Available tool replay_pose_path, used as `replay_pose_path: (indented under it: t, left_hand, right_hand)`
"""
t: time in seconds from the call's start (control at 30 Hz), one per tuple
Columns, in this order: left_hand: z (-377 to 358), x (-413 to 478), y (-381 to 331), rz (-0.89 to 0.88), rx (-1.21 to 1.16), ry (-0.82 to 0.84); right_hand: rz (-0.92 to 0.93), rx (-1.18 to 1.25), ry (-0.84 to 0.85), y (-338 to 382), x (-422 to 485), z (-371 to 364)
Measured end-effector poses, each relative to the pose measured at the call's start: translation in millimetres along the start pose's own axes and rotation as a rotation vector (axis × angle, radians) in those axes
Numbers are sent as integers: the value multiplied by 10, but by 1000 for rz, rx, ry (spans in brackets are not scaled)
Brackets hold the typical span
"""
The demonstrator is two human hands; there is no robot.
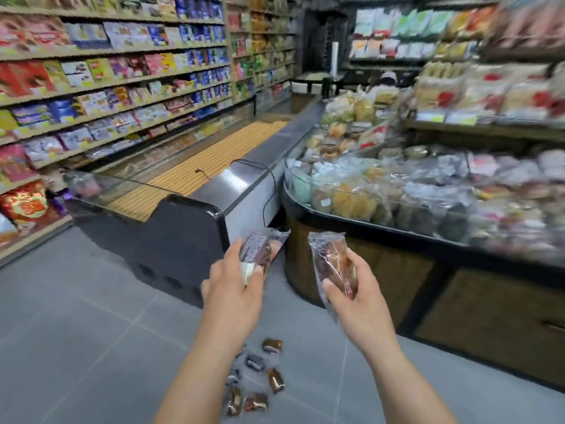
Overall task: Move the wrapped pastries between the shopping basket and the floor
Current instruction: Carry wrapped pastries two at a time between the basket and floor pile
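My left hand [234, 286] grips a clear-wrapped brown pastry [261, 244] with a printed label, held up in front of me. My right hand [354, 289] grips a second wrapped brown pastry [331, 261], upright and a little to the right of the first. Both hands are raised at chest height, apart from each other. Several more wrapped pastries [272, 345] lie scattered on the grey tiled floor [91, 332] below, between my forearms. No shopping basket shows in the view.
A black chest freezer [171, 231] with a glass lid stands straight ahead. A curved bakery display [397, 203] full of bagged goods fills the right. Snack shelves [107, 87] line the left wall, with open floor in front of them.
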State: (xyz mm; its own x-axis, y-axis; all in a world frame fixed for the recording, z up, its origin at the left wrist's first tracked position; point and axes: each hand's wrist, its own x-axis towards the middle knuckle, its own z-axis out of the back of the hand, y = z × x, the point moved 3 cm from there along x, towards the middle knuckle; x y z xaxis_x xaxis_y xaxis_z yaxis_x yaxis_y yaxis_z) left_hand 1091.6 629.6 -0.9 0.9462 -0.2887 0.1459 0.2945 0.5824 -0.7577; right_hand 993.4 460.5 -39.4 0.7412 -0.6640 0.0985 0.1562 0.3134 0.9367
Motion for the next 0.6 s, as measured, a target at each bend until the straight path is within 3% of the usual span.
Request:
replay_pose_path:
  t: [0.3,0.6]
  left_hand:
    - [-1257,-467,-1175,-136,-2,314]
    - [-2701,-1781,-2627,-324,-38,576]
  right_hand:
    - [-99,-89,-331,-601,-418,1670]
    - [-244,-148,-622,-1201,-1274,3814]
